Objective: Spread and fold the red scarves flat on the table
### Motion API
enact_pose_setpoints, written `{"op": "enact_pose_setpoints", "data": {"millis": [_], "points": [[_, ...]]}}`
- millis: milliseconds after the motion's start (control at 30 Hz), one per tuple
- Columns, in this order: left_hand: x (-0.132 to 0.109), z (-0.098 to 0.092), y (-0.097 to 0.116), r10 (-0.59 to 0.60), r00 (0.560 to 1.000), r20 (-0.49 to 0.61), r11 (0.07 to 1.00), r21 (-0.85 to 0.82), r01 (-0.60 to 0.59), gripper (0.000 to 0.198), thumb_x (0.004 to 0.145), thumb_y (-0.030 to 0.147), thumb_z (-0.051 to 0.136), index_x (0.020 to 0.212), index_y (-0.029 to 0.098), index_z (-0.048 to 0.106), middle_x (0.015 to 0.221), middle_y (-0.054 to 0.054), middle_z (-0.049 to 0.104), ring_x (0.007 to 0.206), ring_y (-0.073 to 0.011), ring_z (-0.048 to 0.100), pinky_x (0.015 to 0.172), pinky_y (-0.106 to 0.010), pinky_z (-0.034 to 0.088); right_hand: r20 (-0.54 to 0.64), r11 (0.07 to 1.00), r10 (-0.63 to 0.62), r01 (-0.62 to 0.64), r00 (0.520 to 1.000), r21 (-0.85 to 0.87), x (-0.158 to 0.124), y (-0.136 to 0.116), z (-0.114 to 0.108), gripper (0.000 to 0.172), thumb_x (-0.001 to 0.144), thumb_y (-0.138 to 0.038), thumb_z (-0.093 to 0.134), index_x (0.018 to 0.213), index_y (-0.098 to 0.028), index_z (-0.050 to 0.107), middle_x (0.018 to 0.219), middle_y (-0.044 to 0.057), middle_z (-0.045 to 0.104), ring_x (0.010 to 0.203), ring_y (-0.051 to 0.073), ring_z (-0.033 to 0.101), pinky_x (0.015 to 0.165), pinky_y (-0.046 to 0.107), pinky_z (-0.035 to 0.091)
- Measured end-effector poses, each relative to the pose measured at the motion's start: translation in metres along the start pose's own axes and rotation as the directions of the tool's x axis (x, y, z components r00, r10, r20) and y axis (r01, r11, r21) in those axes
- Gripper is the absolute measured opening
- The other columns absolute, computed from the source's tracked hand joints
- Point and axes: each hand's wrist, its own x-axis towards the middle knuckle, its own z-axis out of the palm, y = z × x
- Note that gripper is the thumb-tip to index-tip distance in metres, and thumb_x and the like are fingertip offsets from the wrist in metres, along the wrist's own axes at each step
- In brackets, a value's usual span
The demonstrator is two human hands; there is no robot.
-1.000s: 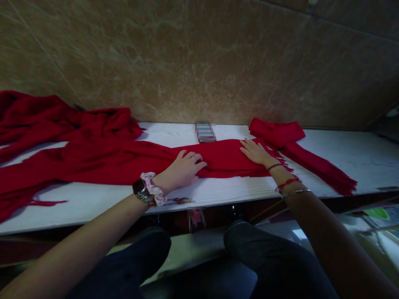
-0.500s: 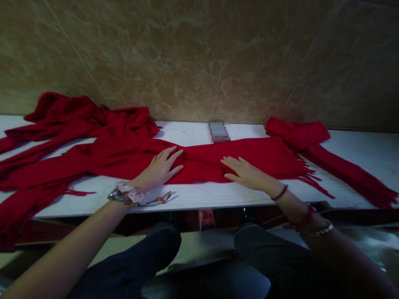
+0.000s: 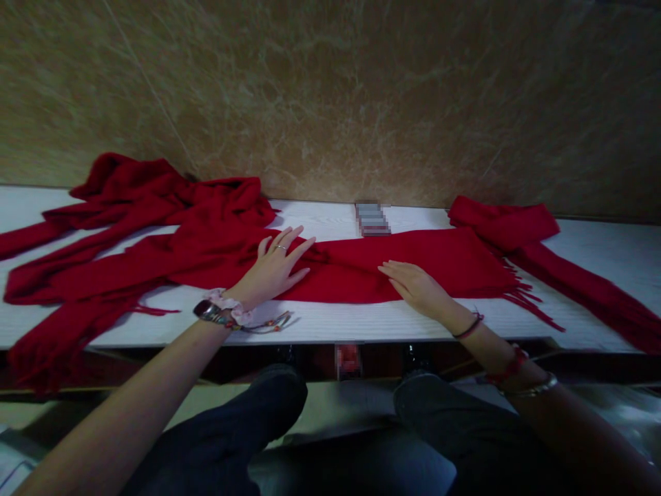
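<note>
A red scarf (image 3: 434, 265) with a fringed end lies lengthwise along the white tabletop (image 3: 330, 320). Its right part is flat, while the left part runs into loose creases. My left hand (image 3: 273, 265) rests on the creased middle of the scarf, fingers spread, a ring on one finger. On the scarf's flatter stretch lies my right hand (image 3: 416, 289), palm down, its fingers stretched out and close together. Neither hand grips the cloth. Low folds show in the fabric between the two hands.
Crumpled red cloth (image 3: 134, 189) is heaped at the back left. Another red scarf (image 3: 511, 224), folded over, trails to the right edge. A blurred rectangular object (image 3: 372, 219) sits near the marbled wall (image 3: 330, 103). My knees are below the table's front edge.
My left hand has shifted slightly away from me over the scarf, fingers still spread. My right hand's fingers have come closer together. The whole view has slid a little.
</note>
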Motion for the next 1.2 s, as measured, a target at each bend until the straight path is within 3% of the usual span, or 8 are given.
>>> {"op": "enact_pose_setpoints", "data": {"millis": [133,333,533,700,900,1000,1100,1200], "points": [[0.005,0.002,0.005,0.176,0.982,0.063,0.978,-0.121,-0.168,0.052,0.091,0.038,0.041,0.139,0.021,0.032,0.150,-0.011,0.019,0.137,-0.0279,0.019,0.107,-0.044,0.026,-0.111,0.998,-0.060,0.060,0.992,-0.004,-0.001,0.003,0.001,0.036,0.090,-0.017,0.037,0.118,-0.014,0.060,0.126,0.010,0.058,0.122,0.019,0.048,0.104,0.042,0.038],[0.007,0.006,0.002,0.151,0.988,-0.011,0.977,-0.151,-0.151,0.044,0.093,0.030,0.035,0.135,0.019,0.039,0.143,-0.010,0.037,0.135,-0.0248,0.026,0.107,-0.045,0.026,-0.143,0.968,-0.248,0.251,0.958,0.003,-0.001,0.004,0.001,0.034,0.090,-0.014,0.037,0.114,-0.013,0.062,0.118,0.009,0.063,0.116,0.018,0.054,0.101,0.043,0.043],[0.025,0.009,0.011,0.161,0.987,0.003,0.976,-0.150,-0.159,0.040,0.093,0.021,0.034,0.130,0.024,0.046,0.135,-0.007,0.048,0.131,-0.0244,0.032,0.104,-0.049,0.026,-0.080,0.953,-0.296,0.300,0.952,0.037,0.000,0.000,-0.002,0.032,0.089,-0.014,0.041,0.110,-0.011,0.064,0.116,0.012,0.064,0.112,0.018,0.057,0.095,0.036,0.049],[0.043,0.009,0.025,0.282,0.959,0.004,0.954,-0.103,-0.280,0.029,0.089,0.016,0.038,0.104,0.020,0.063,0.108,-0.007,0.064,0.103,-0.0195,0.056,0.098,-0.043,0.034,-0.078,0.948,-0.306,0.311,0.949,0.063,-0.001,0.002,-0.002,0.032,0.088,-0.012,0.042,0.110,-0.013,0.065,0.116,0.010,0.064,0.113,0.019,0.056,0.097,0.038,0.048],[0.037,-0.008,0.021,0.268,0.960,-0.076,0.963,-0.018,-0.270,0.024,0.089,0.020,0.040,0.093,0.013,0.063,0.089,-0.009,0.065,0.080,-0.0187,0.060,0.076,-0.032,0.045,-0.079,0.952,-0.262,0.271,0.962,0.144,-0.003,0.003,-0.001,0.033,0.089,-0.013,0.042,0.114,-0.015,0.062,0.115,0.008,0.065,0.114,0.018,0.056,0.099,0.040,0.046],[0.028,-0.021,0.014,0.314,0.949,0.028,0.948,-0.066,-0.311,0.022,0.089,0.025,0.042,0.090,0.016,0.062,0.088,-0.006,0.065,0.077,-0.0158,0.060,0.069,-0.027,0.046,-0.074,0.950,-0.248,0.258,0.966,0.176,-0.003,0.004,-0.001,0.034,0.089,-0.012,0.042,0.115,-0.018,0.062,0.116,0.006,0.064,0.115,0.017,0.055,0.099,0.040,0.046],[0.017,-0.029,0.014,0.399,0.896,0.197,0.916,-0.142,-0.376,0.020,0.088,0.023,0.044,0.087,0.017,0.062,0.087,-0.004,0.065,0.073,-0.0130,0.060,0.067,-0.023,0.046,-0.068,0.946,-0.252,0.261,0.965,0.190,-0.003,0.004,-0.001,0.032,0.087,-0.012,0.043,0.111,-0.019,0.064,0.117,0.006,0.064,0.116,0.016,0.054,0.099,0.040,0.046],[0.006,-0.032,0.017,0.374,0.882,0.288,0.927,-0.096,-0.362,0.020,0.087,0.019,0.043,0.093,0.016,0.062,0.090,-0.006,0.065,0.075,-0.0136,0.061,0.068,-0.024,0.047,-0.081,0.942,-0.261,0.272,0.962,0.195,-0.003,0.005,-0.001,0.030,0.086,-0.011,0.044,0.103,-0.017,0.067,0.116,0.007,0.065,0.116,0.017,0.054,0.100,0.040,0.045]]}}
